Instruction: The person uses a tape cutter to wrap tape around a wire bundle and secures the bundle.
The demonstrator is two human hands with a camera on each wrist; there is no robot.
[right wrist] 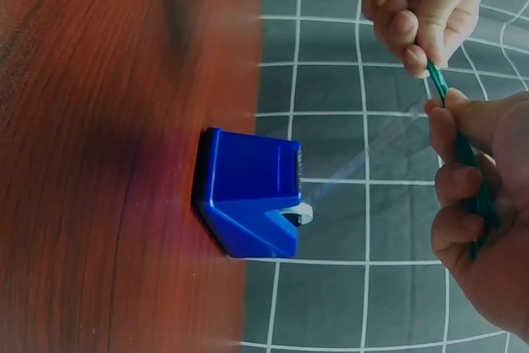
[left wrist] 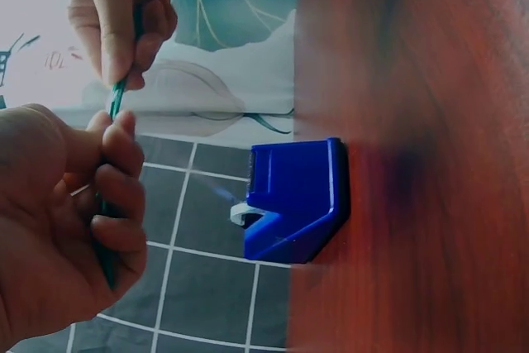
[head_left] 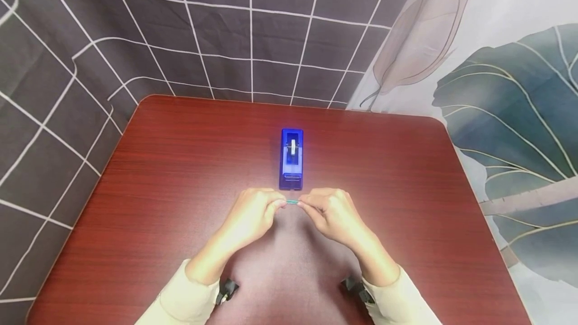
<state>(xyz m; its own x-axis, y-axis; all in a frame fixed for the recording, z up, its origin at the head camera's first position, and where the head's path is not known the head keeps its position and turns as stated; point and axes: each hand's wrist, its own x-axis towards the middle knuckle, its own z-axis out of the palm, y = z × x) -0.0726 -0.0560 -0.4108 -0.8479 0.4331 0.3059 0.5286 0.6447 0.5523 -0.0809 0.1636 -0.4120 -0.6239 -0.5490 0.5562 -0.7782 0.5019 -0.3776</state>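
Both hands meet in front of a blue tape dispenser, each gripping one end of a slim green stick. The left hand pinches it between thumb and forefinger, the other fingers curled round its length, as the left wrist view shows. The right hand grips the opposite end likewise. Only a short middle piece of the stick shows between the fingertips. A small pale tape roll sits in the dispenser. From it a faint see-through strip runs toward the hands.
The dispenser stands on a reddish-brown wooden table with rounded far corners. A dark cloth with white grid lines hangs behind and at the left; a pale leaf-print cloth hangs at the right. Dark straps show at the cuffs.
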